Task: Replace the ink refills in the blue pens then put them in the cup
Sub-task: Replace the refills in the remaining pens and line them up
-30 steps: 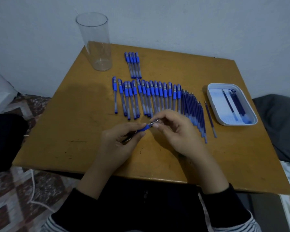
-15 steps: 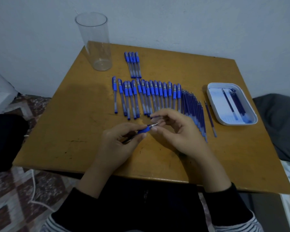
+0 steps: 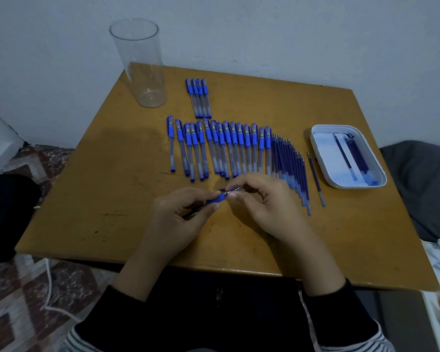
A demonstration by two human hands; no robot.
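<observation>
Both hands hover over the middle of the tabletop (image 3: 112, 199), a bit toward its near edge, with wrists bent in. The left hand (image 3: 178, 214) curls round a blue pen (image 3: 217, 198) and hides most of it. The right hand (image 3: 262, 201) pinches the thin metal tip (image 3: 233, 191) with thumb and finger. It is too small to tell if the tip is on or off. The cup (image 3: 140, 64) stands at the far left corner.
</observation>
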